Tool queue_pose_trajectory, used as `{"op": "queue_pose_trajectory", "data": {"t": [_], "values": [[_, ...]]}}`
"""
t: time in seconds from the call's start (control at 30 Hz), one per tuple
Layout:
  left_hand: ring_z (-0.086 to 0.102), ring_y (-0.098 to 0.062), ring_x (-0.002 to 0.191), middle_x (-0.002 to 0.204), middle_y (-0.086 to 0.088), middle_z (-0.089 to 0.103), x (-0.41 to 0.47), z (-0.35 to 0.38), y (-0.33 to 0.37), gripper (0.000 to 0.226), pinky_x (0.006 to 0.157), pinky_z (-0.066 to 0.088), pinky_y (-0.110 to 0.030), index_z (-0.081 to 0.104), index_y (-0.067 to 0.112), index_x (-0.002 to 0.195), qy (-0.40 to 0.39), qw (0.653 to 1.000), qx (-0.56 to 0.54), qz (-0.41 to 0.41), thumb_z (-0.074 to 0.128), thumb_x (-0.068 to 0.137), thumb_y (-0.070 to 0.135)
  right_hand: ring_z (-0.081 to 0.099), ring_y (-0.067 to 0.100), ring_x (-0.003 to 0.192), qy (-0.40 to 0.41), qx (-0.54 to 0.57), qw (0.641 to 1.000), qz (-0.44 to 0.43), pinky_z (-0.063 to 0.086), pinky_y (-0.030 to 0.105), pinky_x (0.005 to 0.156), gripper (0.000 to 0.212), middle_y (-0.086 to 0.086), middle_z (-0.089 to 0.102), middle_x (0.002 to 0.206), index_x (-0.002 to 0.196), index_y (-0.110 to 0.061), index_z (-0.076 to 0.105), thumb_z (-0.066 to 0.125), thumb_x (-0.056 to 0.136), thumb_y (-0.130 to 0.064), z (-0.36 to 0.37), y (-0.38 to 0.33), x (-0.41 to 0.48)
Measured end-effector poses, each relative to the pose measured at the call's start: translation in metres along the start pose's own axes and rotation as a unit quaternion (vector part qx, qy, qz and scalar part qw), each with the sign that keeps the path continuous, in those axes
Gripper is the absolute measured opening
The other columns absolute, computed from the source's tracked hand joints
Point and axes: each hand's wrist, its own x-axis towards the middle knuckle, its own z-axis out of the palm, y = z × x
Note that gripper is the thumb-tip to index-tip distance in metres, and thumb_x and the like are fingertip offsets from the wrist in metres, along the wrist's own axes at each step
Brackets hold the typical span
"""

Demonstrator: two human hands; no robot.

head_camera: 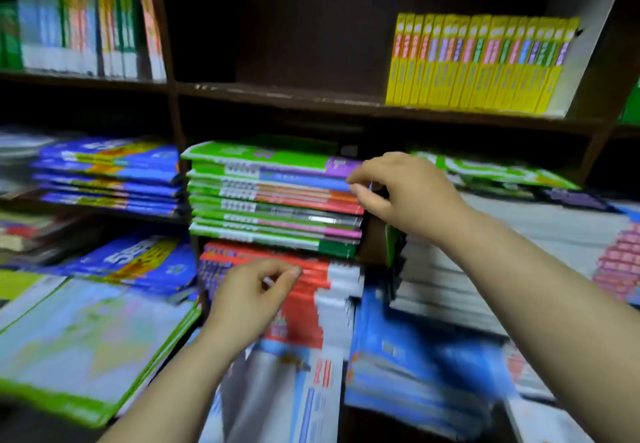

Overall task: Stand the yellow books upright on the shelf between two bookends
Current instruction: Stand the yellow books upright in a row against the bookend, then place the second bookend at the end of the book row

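The yellow books point(481, 64) stand above the green stack point(273, 200). Your right hand point(398, 193) curls at its right end, grip unclear; your left hand point(249, 293), below, hangs loosely curled, empty

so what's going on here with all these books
A person is working at a bookshelf. The yellow books stand upright on the upper shelf, with a pale panel at their right; no bookend shows on their left. The right hand is at the end of a flat green stack; the left hand hovers loosely curled over a red stack.
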Motion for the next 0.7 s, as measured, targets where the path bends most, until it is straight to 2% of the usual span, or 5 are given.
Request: {"op": "queue_pose_trajectory", "data": {"t": [0.2,0.27,0.47,0.6,0.7], "values": [[0.056,-0.019,0.066,0.064,-0.001,0.065,-0.086,-0.030,-0.062,0.018,0.064,0.040,-0.030,0.067,0.019,0.064,0.002,0.994,0.040,-0.104,0.063,0.081,0.016,0.065,0.029,0.090,-0.083,0.094,0.987,0.100,0.047,0.034,0.078,0.016,0.014,0.072,0.094,0.093,-0.006,0.070,0.060,0.083,-0.010,0.067,-0.058,-0.053],[0.058,-0.025,0.075,0.080,-0.008,0.069,-0.102,-0.033,-0.082,0.005,0.067,0.039,-0.027,0.069,0.010,0.080,0.055,0.989,0.037,-0.134,0.066,0.078,0.013,0.064,0.027,0.096,-0.117,0.128,0.976,0.128,0.046,0.033,0.083,0.019,0.011,0.071,0.102,0.099,-0.007,0.069,0.057,0.084,-0.011,0.097,-0.077,-0.069],[0.046,-0.029,0.121,0.136,-0.013,0.043,-0.116,-0.006,-0.134,0.066,0.099,0.034,-0.031,0.035,0.005,0.133,-0.038,0.961,-0.012,-0.273,0.068,0.076,0.011,0.043,0.019,0.128,-0.230,0.188,0.938,0.180,0.032,0.026,0.101,0.046,0.003,0.045,0.142,0.134,-0.022,0.043,0.050,0.090,-0.012,0.169,-0.098,-0.075],[0.055,-0.029,0.114,0.135,-0.011,0.048,-0.111,0.012,-0.151,0.064,0.093,0.041,-0.031,0.030,0.015,0.138,-0.095,0.942,-0.013,-0.321,0.062,0.082,0.019,0.030,0.017,0.137,-0.272,0.197,0.927,0.168,0.030,0.021,0.099,0.059,-0.002,0.018,0.155,0.141,-0.028,0.027,0.046,0.090,-0.004,0.192,-0.087,-0.057],[0.059,-0.029,0.105,0.122,-0.012,0.061,-0.106,0.020,-0.156,0.041,0.081,0.043,-0.030,0.044,0.015,0.129,-0.106,0.941,0.040,-0.318,0.051,0.089,0.021,0.036,0.020,0.133,-0.289,0.201,0.926,0.135,0.032,0.022,0.093,0.058,-0.001,0.012,0.156,0.141,-0.026,0.030,0.047,0.090,-0.004,0.204,-0.082,-0.044]]}}
